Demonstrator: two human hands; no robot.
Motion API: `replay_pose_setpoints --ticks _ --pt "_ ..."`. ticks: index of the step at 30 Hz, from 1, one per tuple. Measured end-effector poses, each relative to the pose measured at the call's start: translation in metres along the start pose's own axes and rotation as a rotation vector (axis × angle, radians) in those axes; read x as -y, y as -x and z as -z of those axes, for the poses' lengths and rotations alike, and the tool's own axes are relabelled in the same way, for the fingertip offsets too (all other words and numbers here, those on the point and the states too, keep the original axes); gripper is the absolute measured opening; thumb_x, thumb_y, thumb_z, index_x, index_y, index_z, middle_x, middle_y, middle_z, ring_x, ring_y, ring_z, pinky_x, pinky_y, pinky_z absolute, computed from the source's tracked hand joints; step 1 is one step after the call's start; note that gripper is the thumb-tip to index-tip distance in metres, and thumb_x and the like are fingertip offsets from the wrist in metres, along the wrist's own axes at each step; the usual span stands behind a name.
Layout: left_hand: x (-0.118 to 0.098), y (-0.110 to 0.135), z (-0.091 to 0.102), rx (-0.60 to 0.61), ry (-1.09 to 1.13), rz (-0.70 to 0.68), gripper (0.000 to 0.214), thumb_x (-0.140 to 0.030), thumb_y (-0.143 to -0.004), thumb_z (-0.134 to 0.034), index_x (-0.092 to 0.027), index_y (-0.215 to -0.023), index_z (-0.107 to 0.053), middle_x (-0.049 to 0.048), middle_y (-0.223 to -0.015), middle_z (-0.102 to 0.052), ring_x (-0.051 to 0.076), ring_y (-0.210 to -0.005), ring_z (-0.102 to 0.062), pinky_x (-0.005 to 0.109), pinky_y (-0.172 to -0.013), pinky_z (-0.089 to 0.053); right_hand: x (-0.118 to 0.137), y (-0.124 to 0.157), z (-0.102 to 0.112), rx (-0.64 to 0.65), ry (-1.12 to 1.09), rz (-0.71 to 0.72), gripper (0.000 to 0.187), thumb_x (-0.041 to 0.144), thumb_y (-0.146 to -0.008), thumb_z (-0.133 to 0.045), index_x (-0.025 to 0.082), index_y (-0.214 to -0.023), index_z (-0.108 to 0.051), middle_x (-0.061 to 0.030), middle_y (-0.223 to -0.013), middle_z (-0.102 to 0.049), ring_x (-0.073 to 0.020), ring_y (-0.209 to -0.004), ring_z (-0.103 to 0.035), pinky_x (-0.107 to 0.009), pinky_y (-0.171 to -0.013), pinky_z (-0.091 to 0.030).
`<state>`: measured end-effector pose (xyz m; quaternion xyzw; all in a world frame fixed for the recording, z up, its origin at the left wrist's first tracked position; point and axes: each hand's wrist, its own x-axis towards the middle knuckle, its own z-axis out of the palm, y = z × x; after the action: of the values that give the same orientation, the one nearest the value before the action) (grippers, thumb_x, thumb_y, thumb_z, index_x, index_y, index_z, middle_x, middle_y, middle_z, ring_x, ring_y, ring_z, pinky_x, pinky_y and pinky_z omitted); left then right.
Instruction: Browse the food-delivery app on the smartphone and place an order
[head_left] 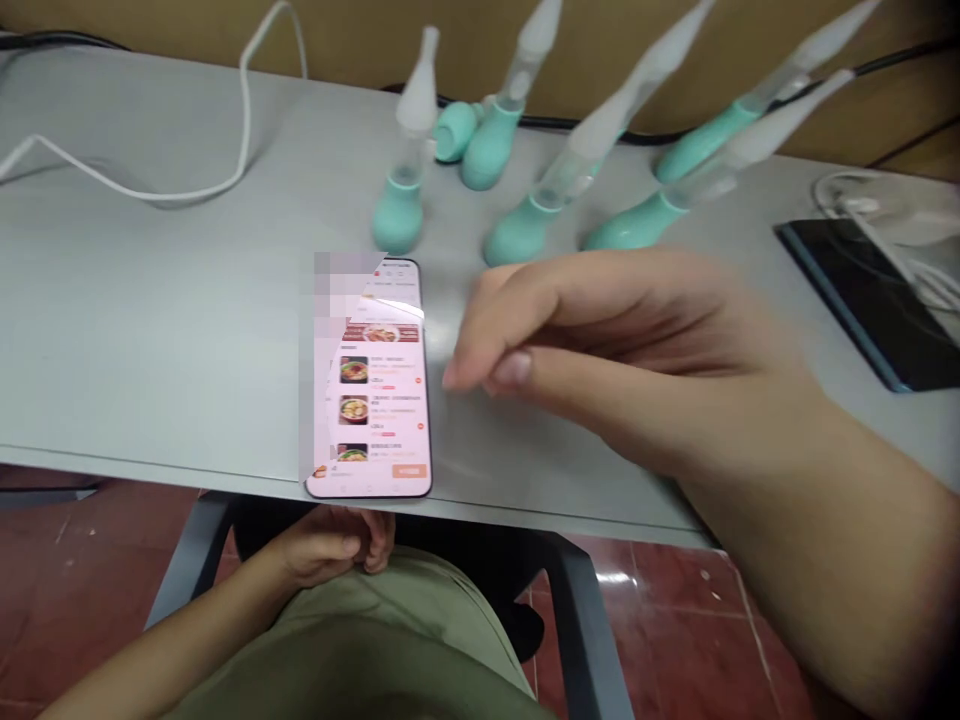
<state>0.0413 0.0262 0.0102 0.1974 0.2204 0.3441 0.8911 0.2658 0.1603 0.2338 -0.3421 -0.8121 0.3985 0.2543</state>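
A lit phone (pixel 386 400) lies face up near the table's front edge, showing a list with food pictures; part of its screen is blurred out. Just right of it, my right hand (pixel 622 360) hovers above the table, thumb and forefinger pinched together with nothing visible between them. My left hand (pixel 337 545) rests on my lap below the table edge, its fingers curled in and holding nothing I can see. Beyond the phone is a teal bulb nasal aspirator (pixel 398 212) with a clear tube and a white tip. Several similar aspirators (pixel 519 230) stand or lean to its right.
A dark phone (pixel 874 300) lies at the right beside a coiled white cable (pixel 930 270). Another white cable (pixel 244 120) curves across the table (pixel 150 340) at the left. A black cord (pixel 585 127) runs along the wall. Chair arms (pixel 589 620) stand below the table edge.
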Motion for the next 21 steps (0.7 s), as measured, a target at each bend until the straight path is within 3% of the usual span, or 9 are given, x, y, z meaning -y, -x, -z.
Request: replay_pose_setpoints --ticks 2,4,8,12,15,18,21 --pt "-0.001 0.004 0.007 0.092 0.074 -0.036 0.031 -0.043 -0.078 -0.092 -0.016 -0.088 -0.079 0.0023 -0.072 -0.058 0.013 -0.066 -0.053 0.027 -0.062 -0.035 -0.014 -0.017 0.001 -0.072 0.016 0.050 0.020 0.015 -0.102 -0.053 0.023 -0.103 -0.072 0.0003 -0.086 -0.068 -0.0138 -0.080 -0.065 -0.032 -0.083 -0.058" --pt "-0.002 0.005 0.010 0.107 0.103 -0.036 0.029 -0.040 -0.078 -0.091 -0.016 -0.090 -0.080 0.0034 -0.074 -0.058 0.014 -0.067 -0.053 0.027 -0.062 -0.035 -0.026 -0.026 -0.003 -0.013 0.129 0.147 0.023 0.016 -0.101 -0.054 0.022 -0.111 -0.074 -0.0033 -0.094 -0.066 -0.0168 -0.087 -0.063 -0.039 -0.087 -0.055" --pt "-0.001 0.004 0.013 0.096 0.110 -0.035 0.033 -0.042 -0.076 -0.092 -0.014 -0.089 -0.078 0.0036 -0.074 -0.057 0.014 -0.065 -0.051 0.027 -0.061 -0.035 -0.034 -0.025 -0.014 0.038 0.436 0.362 0.040 0.018 -0.099 -0.054 0.029 -0.134 -0.069 -0.0100 -0.121 -0.059 -0.0276 -0.119 -0.058 -0.051 -0.101 -0.046" --pt "0.001 0.005 0.015 0.110 0.109 -0.049 0.033 -0.041 -0.078 -0.091 -0.014 -0.093 -0.078 0.0036 -0.076 -0.057 0.014 -0.066 -0.052 0.027 -0.062 -0.035 -0.029 -0.021 -0.016 0.188 0.508 0.330 0.046 0.017 -0.101 -0.052 0.030 -0.143 -0.065 -0.0138 -0.131 -0.053 -0.0338 -0.138 -0.048 -0.059 -0.105 -0.046" --pt "0.002 0.006 0.016 0.117 0.108 -0.048 0.035 -0.042 -0.079 -0.090 -0.013 -0.093 -0.077 0.0033 -0.077 -0.057 0.013 -0.067 -0.053 0.027 -0.062 -0.036 -0.028 -0.022 -0.011 0.139 0.458 0.270 0.047 0.021 -0.102 -0.050 0.031 -0.148 -0.059 -0.0124 -0.133 -0.055 -0.0324 -0.129 -0.053 -0.059 -0.105 -0.048" --pt "0.001 0.005 0.015 0.121 0.109 -0.046 0.034 -0.042 -0.080 -0.090 -0.014 -0.092 -0.076 0.0027 -0.076 -0.056 0.013 -0.066 -0.052 0.027 -0.061 -0.035 -0.030 -0.024 -0.009 0.076 0.391 0.230 0.042 0.019 -0.102 -0.050 0.031 -0.140 -0.064 -0.0103 -0.127 -0.059 -0.0290 -0.122 -0.059 -0.054 -0.107 -0.049" --pt "-0.001 0.005 0.013 0.132 0.083 -0.055 0.034 -0.043 -0.081 -0.089 -0.013 -0.075 -0.073 0.0030 -0.075 -0.054 0.012 -0.065 -0.051 0.027 -0.061 -0.034 -0.030 -0.025 -0.009 0.114 0.335 0.243 0.038 0.014 -0.099 -0.054 0.030 -0.128 -0.072 -0.0089 -0.121 -0.062 -0.0266 -0.115 -0.063 -0.051 -0.104 -0.052"
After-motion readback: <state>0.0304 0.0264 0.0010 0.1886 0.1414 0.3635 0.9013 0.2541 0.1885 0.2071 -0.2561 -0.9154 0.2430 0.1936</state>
